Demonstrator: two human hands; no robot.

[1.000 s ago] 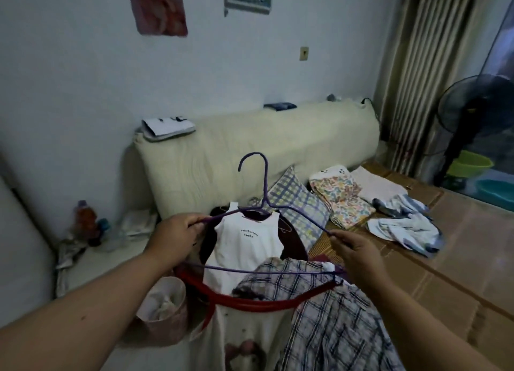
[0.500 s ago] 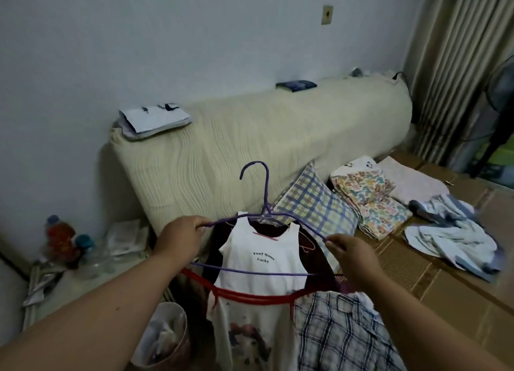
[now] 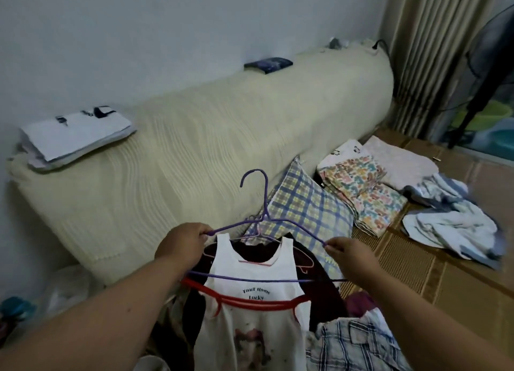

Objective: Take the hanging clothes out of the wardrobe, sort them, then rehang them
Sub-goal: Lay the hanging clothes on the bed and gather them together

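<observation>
Head view: both forearms reach forward over a heap of clothes
Left hand: fingers curled, pinching the left shoulder end of a thin purple wire hanger
Right hand: fingertips pinching the hanger's right shoulder end
Hanger: bare, held upright between the two hands, hook pointing up; its lower bar crosses the chest of a white sleeveless top with dark lettering
Clothes: a red plastic hanger lies across the white top just below the purple bar; a slim pink hanger and a dark garment sit behind; a blue-grey plaid shirt lies under the right forearm
Surface: a woven straw mat carries a folded floral cloth stack and a crumpled blue-white cloth; a checked pillow leans on a cream quilted backrest
Room: pale wall; a white paper stack on the backrest; beige pleated curtain at right
</observation>
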